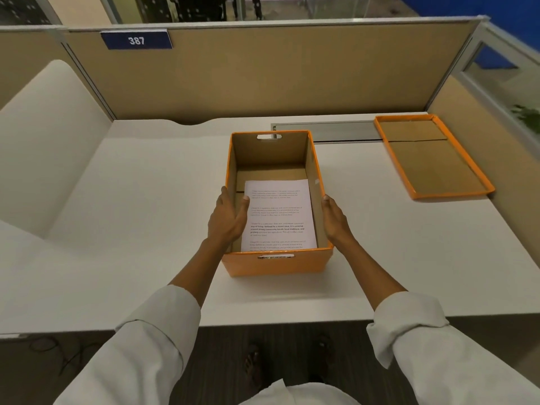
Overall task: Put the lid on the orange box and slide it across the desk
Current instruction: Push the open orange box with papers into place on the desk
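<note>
Your left hand (226, 219) and right hand (336, 219) clasp the open orange box (276, 264); release, reach far right of your right hand for the lid (432, 159).

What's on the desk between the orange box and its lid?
Nothing: the head view shows only bare white desk between the orange box and the lid.

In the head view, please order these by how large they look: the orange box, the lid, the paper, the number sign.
1. Box, though it is nearer the camera than the lid.
2. Lid, lying inside-up at the far right.
3. Paper inside the box.
4. Sign reading 387, farthest away.
</note>
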